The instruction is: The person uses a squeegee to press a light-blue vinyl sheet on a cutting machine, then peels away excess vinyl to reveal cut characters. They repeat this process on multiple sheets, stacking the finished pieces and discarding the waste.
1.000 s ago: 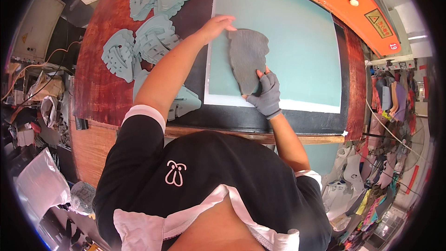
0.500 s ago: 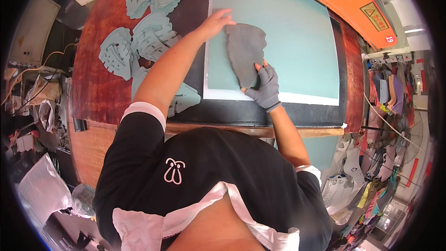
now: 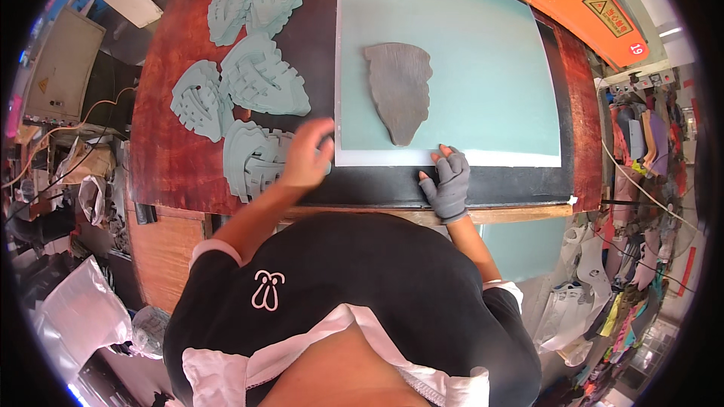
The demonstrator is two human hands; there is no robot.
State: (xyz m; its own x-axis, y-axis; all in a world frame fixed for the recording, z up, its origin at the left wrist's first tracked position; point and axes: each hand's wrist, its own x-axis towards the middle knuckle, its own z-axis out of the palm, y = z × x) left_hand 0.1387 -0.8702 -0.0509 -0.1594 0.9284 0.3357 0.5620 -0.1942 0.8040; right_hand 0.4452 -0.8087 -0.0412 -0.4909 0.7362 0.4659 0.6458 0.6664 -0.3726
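Note:
A dark grey, flat-topped cutting die (image 3: 402, 90) with one jagged side and a narrow lower end lies alone on a pale green sheet (image 3: 483, 68) with a whitish border. My right hand (image 3: 449, 185), in a grey fingerless glove, is at the sheet's near edge, below the die. Its fingers are slightly bent and apart, holding nothing. My bare left hand (image 3: 308, 154) hovers beside the sheet's left edge, fingers loosely spread and empty. It partly hides the nearest stack of pale green cut pieces (image 3: 253, 154).
More stacks of slotted green pieces (image 3: 264, 75) lie on the reddish table (image 3: 162, 158) at left. A black board (image 3: 377, 190) lies under the sheet. An orange machine beam (image 3: 573, 7) crosses the far side. Coloured pieces hang (image 3: 633, 136) at right.
Both hands have left the die, which stays on the sheet. My left hand has come back toward me from the die's top; my right has drawn back to the sheet's near edge.

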